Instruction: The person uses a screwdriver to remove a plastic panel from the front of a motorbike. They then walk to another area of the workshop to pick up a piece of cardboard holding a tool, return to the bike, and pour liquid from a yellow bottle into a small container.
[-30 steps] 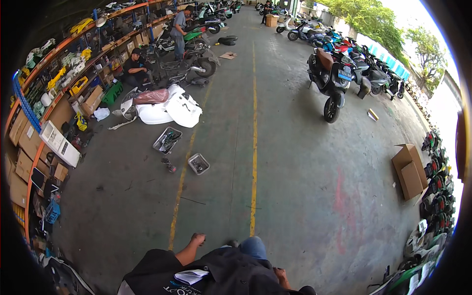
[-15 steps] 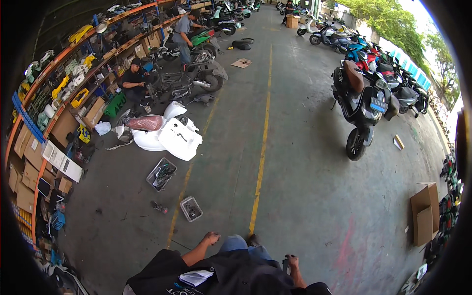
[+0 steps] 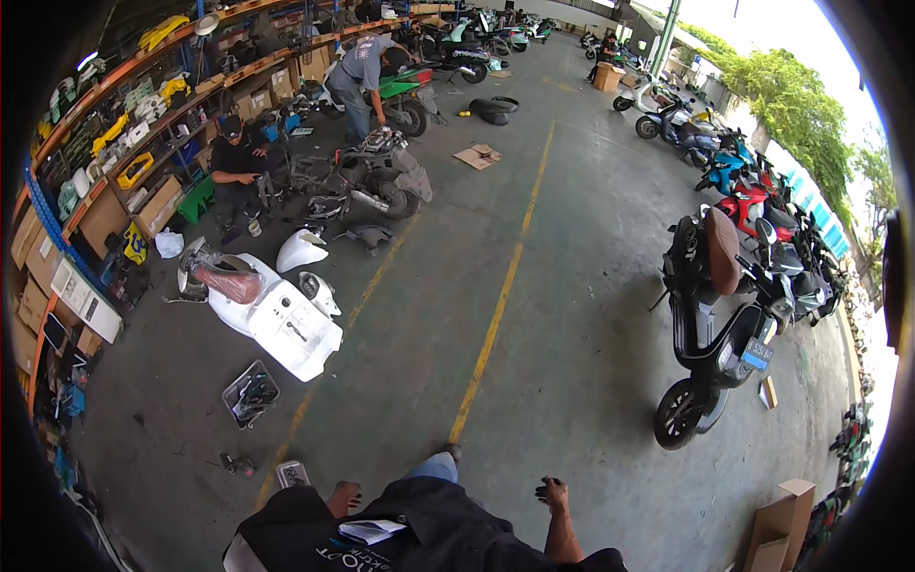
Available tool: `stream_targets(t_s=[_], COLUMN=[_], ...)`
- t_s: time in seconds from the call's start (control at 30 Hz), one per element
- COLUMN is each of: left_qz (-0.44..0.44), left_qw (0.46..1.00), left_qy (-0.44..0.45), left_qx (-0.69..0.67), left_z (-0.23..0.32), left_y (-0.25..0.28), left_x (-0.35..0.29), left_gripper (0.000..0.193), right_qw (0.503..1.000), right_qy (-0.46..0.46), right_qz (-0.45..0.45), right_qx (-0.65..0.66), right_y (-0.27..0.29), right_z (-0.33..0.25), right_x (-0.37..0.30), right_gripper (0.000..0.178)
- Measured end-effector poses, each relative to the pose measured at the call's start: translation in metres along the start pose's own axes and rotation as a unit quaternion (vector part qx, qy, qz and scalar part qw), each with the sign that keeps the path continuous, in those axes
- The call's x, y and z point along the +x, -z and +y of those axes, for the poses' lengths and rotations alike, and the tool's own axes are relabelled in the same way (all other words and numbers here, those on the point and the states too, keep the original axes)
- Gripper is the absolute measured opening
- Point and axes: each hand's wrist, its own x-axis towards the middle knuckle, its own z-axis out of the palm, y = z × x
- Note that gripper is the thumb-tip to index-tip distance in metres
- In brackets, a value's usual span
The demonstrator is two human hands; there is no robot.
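Note:
My left hand (image 3: 345, 498) hangs low beside my dark shirt, fingers loosely apart and nothing seen in it. Closest to it is a small grey tray (image 3: 293, 474), partly covered by my arm. Out to the right, my right hand (image 3: 553, 493) is held away from my body; its darkened fingers are spread and hold nothing visible. One shoe (image 3: 452, 452) steps forward on the yellow floor line (image 3: 491, 329). Left of my path lie a dark tray of tools (image 3: 252, 394) and white scooter body panels (image 3: 291, 329) with a reddish wrapped seat (image 3: 229, 282).
A black scooter with a brown seat (image 3: 721, 250) stands at right, before a row of parked scooters (image 3: 762, 205). Shelving with parts (image 3: 143, 124) lines the left. Two people work beside a stripped scooter (image 3: 367, 172). Flat cardboard (image 3: 477, 156), tyres (image 3: 494, 110) and a cardboard box (image 3: 782, 524) lie around.
I have moved forward: the trays, white panels and black scooter are nearer. My left hand has shifted left, and my right hand has risen with its fingers more spread.

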Motion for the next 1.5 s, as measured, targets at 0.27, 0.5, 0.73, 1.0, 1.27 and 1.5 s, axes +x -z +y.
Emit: stream_targets(t_s=[0.27,0.5,0.73,1.0,1.27,1.5], left_qz=[-0.043,0.039,0.094,0.105,0.114,0.049], left_qw=[0.941,0.889,0.987,0.976,0.972,0.931], left_qy=[-0.322,-0.354,-0.052,0.16,-0.108,-0.328], left_qx=[0.092,0.289,0.117,0.103,0.175,0.153], left_z=[0.525,0.769,0.826,1.0,1.457,1.854], left_y=[-0.295,-0.407,-0.379,-0.42,-0.572,-0.712], left_x=[0.08,0.137,0.227,0.334,0.451,0.502], left_gripper=[0.023,0.051,0.04,0.044,0.046,0.045], right_qw=[0.977,0.985,0.993,0.968,0.952,0.978], right_qy=[-0.182,-0.123,0.098,0.247,0.183,-0.041], right_qz=[-0.063,-0.058,-0.036,0.013,-0.11,-0.133], right_qx=[-0.088,-0.108,-0.056,-0.046,-0.219,-0.156], right_y=[-0.025,-0.018,0.002,-0.022,-0.054,-0.146], right_z=[-0.09,-0.288,-0.684,-1.025,-0.992,-1.205], right_x=[0.113,0.355,0.639,0.876,0.998,1.151], right_gripper=[0.031,0.032,0.038,0.045,0.022,0.022])
